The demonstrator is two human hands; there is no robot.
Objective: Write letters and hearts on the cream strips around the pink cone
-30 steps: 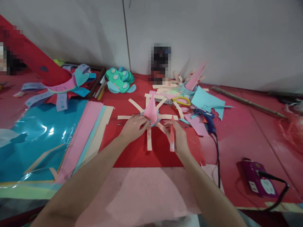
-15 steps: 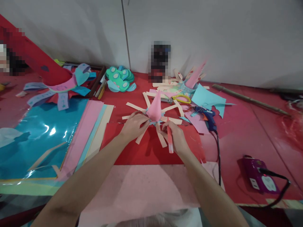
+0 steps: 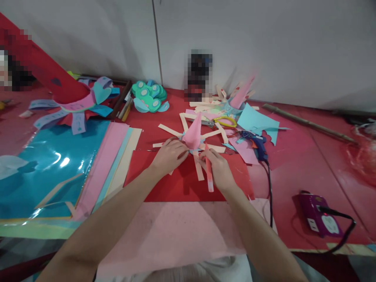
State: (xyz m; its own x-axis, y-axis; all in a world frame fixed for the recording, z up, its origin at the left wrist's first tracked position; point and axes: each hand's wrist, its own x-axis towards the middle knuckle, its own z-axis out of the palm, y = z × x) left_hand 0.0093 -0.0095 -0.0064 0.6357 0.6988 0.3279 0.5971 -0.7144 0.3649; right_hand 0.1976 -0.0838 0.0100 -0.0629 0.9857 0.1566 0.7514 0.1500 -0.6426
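Note:
A pink paper cone (image 3: 193, 135) stands upright on a light-blue paper base, with cream paper strips (image 3: 198, 166) spreading out around it. My left hand (image 3: 169, 156) has its fingers closed on the base's left side, partly covering it. In my right hand (image 3: 219, 168) is a pink-red marker pen (image 3: 209, 172), pinched between thumb and fingers beside the front strips. Where the pen meets the paper, if it does, is hidden by the fingers. A red paper sheet (image 3: 173, 188) lies beneath the craft.
Behind sit scissors (image 3: 225, 122), a second coned paper craft (image 3: 241, 94) and green paper cut-outs (image 3: 149, 96). A blue glue gun (image 3: 258, 147) trails its cord at right near a purple power socket (image 3: 320, 215). At left are coloured sheets (image 3: 102, 164) and a red tube craft (image 3: 61, 80).
The coned craft has turned slightly, its front strip shifting left and another slipping mostly behind my left hand. My right hand, still holding the marker pen, has shifted slightly.

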